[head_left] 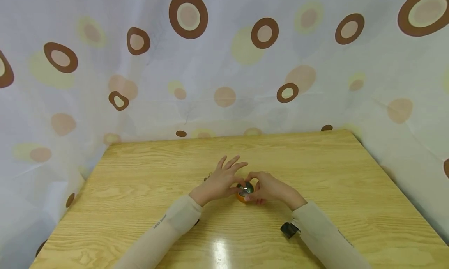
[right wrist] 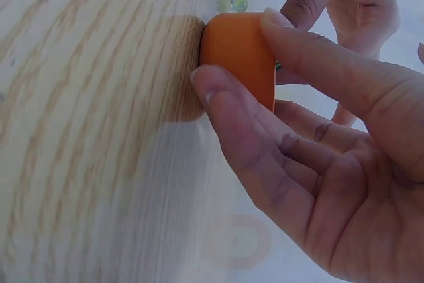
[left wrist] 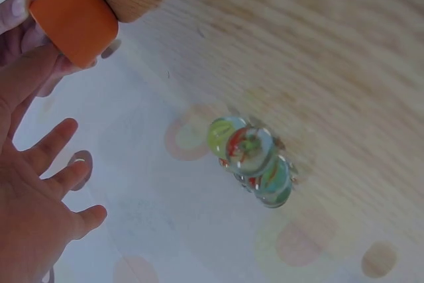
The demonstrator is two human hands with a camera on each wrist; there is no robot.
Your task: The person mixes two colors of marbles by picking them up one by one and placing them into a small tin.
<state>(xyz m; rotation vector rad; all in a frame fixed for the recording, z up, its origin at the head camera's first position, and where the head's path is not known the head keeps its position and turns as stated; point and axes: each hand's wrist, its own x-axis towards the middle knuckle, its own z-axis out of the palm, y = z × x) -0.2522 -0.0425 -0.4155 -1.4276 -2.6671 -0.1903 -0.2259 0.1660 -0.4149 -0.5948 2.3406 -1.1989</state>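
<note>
A small orange container [right wrist: 242,48] with rounded corners stands on the wooden table. Its dark, shiny round top [head_left: 248,188] shows between the hands in the head view. My right hand [head_left: 271,188] holds the container by its sides, thumb and fingers curled round it. From the other side, the thumb and forefinger of my left hand [head_left: 221,184] pinch at the shiny top, and its other fingers spread in the air. The fingertips partly hide that spot, where a bit of green shows in the right wrist view. Several clear glass marbles [left wrist: 252,154] with coloured swirls sit just beyond the left hand.
The wooden table [head_left: 154,175] stretches out on all sides of the hands. A pale curtain [head_left: 210,62] with brown and yellow circles hangs along its back and sides. On the right forearm, a black wrist device [head_left: 289,230] sits close over the table.
</note>
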